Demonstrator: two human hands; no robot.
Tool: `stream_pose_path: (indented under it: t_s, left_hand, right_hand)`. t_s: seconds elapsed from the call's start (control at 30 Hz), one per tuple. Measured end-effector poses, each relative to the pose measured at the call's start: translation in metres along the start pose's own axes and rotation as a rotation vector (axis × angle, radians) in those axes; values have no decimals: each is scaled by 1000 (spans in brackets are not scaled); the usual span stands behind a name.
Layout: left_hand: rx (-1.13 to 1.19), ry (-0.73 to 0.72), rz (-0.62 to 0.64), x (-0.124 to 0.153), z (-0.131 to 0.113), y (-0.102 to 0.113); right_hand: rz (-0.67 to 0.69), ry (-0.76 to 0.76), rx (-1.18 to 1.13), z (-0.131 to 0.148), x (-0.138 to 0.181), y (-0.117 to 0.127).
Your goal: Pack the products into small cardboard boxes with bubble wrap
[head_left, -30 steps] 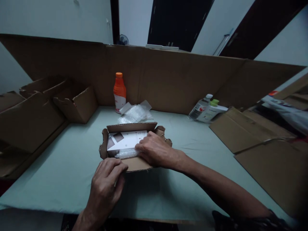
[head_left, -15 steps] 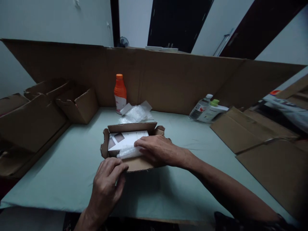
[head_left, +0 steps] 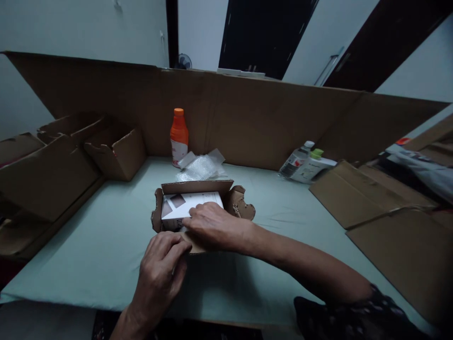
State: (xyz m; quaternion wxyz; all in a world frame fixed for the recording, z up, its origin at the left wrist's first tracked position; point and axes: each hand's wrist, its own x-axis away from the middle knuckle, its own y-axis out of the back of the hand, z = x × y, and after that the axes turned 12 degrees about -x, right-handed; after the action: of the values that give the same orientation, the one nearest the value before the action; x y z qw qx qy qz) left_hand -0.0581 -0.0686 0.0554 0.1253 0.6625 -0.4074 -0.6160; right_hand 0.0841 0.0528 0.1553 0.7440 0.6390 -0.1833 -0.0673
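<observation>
A small open cardboard box [head_left: 239, 204] sits on the pale green table [head_left: 106, 236] in front of me. Inside it lies a white carton [head_left: 184, 204] with dark squares printed on it. My right hand [head_left: 212, 226] lies across the box's near side, fingers flat and pressing down into it beside the white carton; what is under them is hidden. My left hand [head_left: 161, 271] is curled at the box's near front edge, fingers bent and pinching the cardboard rim.
An orange bottle [head_left: 179, 137] and a pile of bubble wrap [head_left: 200, 166] stand behind the box. Two pale bottles [head_left: 306, 163] lie at the back right. Folded cardboard boxes [head_left: 113, 151] are stacked left, flat cardboard sheets [head_left: 354, 193] right, a cardboard wall [head_left: 265, 118] behind.
My right hand has slid left and towards me across the box, covering the bubble-wrapped piece that showed earlier. The left hand stays at the front edge.
</observation>
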Motion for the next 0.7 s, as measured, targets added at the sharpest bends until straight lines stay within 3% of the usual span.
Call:
stream_pose_path:
  t_s: [0.27, 0.53, 0.6, 0.7]
  left_hand:
    - [27, -6, -20, -4, 1, -1]
    - [19, -3, 1, -3, 0, -1]
    - [36, 4, -14, -3, -1, 1]
    - [56, 51, -76, 1, 1, 4]
  right_hand:
    - [-152, -28, -157, -22, 24, -6]
    - [-230, 98, -183, -17, -1, -11]
    - [-340, 117, -229, -22, 8, -15]
    - [-641, 91, -344, -35, 39, -27]
